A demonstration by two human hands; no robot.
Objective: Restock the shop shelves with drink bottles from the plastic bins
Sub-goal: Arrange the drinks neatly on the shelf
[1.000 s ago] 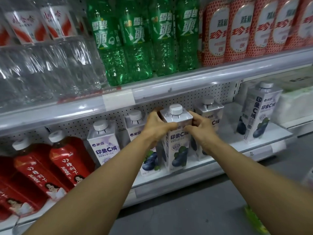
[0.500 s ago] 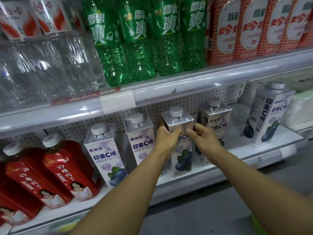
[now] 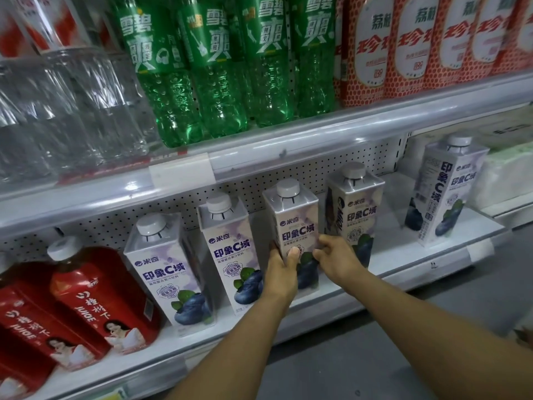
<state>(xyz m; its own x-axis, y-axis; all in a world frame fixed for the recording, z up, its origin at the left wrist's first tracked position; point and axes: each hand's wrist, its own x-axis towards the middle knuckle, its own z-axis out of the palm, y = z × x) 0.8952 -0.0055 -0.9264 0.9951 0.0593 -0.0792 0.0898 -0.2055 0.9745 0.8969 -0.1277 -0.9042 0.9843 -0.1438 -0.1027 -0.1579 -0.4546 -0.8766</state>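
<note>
Left hand [image 3: 281, 274] grips blueberry carton [image 3: 292, 223] upright near lower shelf [image 3: 403, 264] front edge; right hand [image 3: 334, 259] fingers curled against its right side.

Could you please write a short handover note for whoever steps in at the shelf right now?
Left hand grips the middle blueberry carton low on its left side, thumb on the front.
Right hand touches its lower right edge.
The carton stands upright on the lower shelf, third of five in the row.
Left: let go, close the gap before the far-right carton. No bins in view.
</note>
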